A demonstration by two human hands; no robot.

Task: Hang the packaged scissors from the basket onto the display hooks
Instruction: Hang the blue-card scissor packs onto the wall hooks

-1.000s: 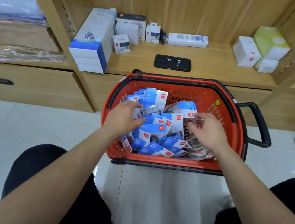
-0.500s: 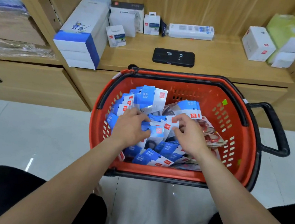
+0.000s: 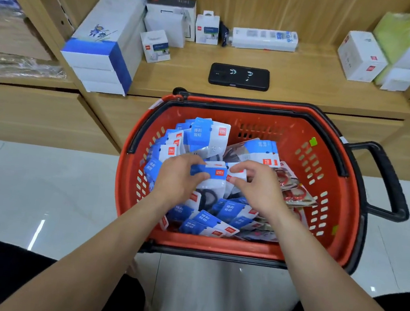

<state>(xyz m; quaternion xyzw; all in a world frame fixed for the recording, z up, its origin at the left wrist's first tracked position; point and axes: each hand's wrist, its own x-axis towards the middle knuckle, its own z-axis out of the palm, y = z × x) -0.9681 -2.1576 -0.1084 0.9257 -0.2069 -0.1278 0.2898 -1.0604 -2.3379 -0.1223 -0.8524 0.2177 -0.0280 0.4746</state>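
A red shopping basket (image 3: 332, 195) with black handles stands on the floor before a wooden shelf. It holds several blue-and-white packs of scissors (image 3: 209, 138). My left hand (image 3: 178, 178) grips the left end of one pack (image 3: 211, 172) at the middle of the pile. My right hand (image 3: 257, 184) pinches a neighbouring pack (image 3: 238, 177) just to its right. Packs with red-handled scissors (image 3: 294, 193) lie on the basket's right side. No display hooks are in view.
On the wooden shelf (image 3: 296, 84) behind the basket lie a black phone (image 3: 239, 76), a stack of white and blue boxes (image 3: 107, 42), small white boxes (image 3: 361, 55) and a green pack (image 3: 404, 37). A drawer (image 3: 24, 114) is at the left. My knees frame the pale tiled floor.
Both hands have come together at the middle of the pile and taken hold of packs. The view has moved closer to the basket.
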